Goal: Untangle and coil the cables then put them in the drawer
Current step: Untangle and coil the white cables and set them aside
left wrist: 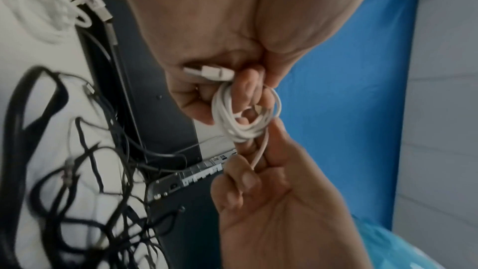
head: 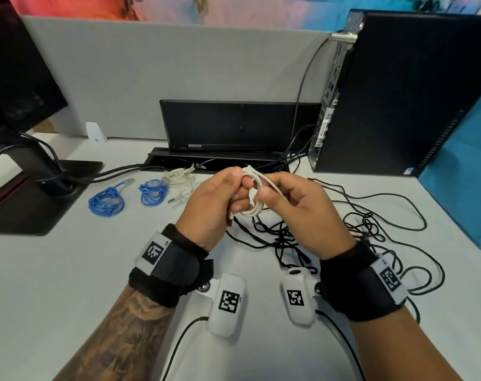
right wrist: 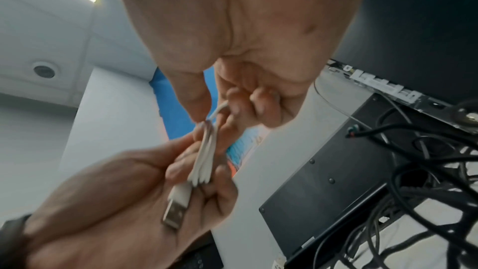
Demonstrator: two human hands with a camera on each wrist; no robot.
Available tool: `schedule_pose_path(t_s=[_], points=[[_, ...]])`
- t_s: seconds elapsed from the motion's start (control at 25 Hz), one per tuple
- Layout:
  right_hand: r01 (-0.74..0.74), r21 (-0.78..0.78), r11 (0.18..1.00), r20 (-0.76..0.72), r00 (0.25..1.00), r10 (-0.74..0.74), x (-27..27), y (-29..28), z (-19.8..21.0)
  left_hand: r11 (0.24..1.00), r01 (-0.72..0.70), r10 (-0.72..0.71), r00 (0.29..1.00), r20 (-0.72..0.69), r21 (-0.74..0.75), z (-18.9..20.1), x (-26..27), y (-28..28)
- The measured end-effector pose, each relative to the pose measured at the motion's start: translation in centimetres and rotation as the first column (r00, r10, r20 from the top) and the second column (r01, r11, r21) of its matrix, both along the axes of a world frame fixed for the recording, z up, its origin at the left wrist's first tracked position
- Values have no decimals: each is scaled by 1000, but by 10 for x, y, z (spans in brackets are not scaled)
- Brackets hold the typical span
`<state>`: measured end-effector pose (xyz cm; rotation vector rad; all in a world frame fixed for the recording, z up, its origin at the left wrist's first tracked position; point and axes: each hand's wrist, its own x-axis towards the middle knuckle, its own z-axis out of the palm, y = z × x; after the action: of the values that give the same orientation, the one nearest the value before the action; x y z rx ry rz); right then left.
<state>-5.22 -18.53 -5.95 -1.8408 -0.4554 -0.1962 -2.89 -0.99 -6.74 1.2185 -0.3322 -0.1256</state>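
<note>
A small coil of white USB cable [head: 254, 193] [left wrist: 243, 114] [right wrist: 205, 156] is held above the desk between both hands. My left hand [head: 220, 196] grips the coil with curled fingers, the USB plug [right wrist: 175, 210] lying across its palm. My right hand [head: 288, 199] pinches the cable's loose end [left wrist: 258, 154] against the coil. Two blue coiled cables [head: 106, 202] [head: 152, 192] and a white bundle [head: 178, 180] lie on the desk at the left. A tangle of black cables [head: 330, 235] sprawls under and right of my hands. No drawer is in view.
A black computer tower [head: 398, 92] stands at the right, a black panel [head: 233, 125] over a cable tray at the back, a monitor stand [head: 41, 193] at the left. A blue divider [head: 467, 174] closes the right side. White desk [head: 69, 270] lies near me.
</note>
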Motion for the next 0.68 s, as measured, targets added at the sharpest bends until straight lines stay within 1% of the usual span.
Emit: schedule_pose_path(t_s=[0.08,0.2,0.24,0.32,0.4,0.56,0.6,0.68], points=[[-11,10,1000,-43,999,12,2,-4,-1,998,-59,59,998,9,24,-3,2,0],[61,-114,992,-17,998,-63,6,-9,-6,995,-89,89,996,3,55,-3,5,4],[86,-103,991,-16,996,-88,6,-9,-7,995,-81,80,997,8,67,-4,5,4],[120,-5,993,-46,992,-120,8,-7,-9,995,-55,53,998,22,87,-7,4,0],[126,79,989,-84,989,-120,10,-6,-9,994,-33,30,999,27,103,-10,2,-4],[87,263,961,-194,980,-36,10,-3,-8,998,16,-16,1000,3,64,-11,0,-7],[83,284,955,-225,974,-18,9,-3,-6,998,20,-20,1000,3,53,-10,0,-8],[63,278,959,-255,967,10,8,-1,-4,996,1,-4,999,40,85,-10,-2,-10]])
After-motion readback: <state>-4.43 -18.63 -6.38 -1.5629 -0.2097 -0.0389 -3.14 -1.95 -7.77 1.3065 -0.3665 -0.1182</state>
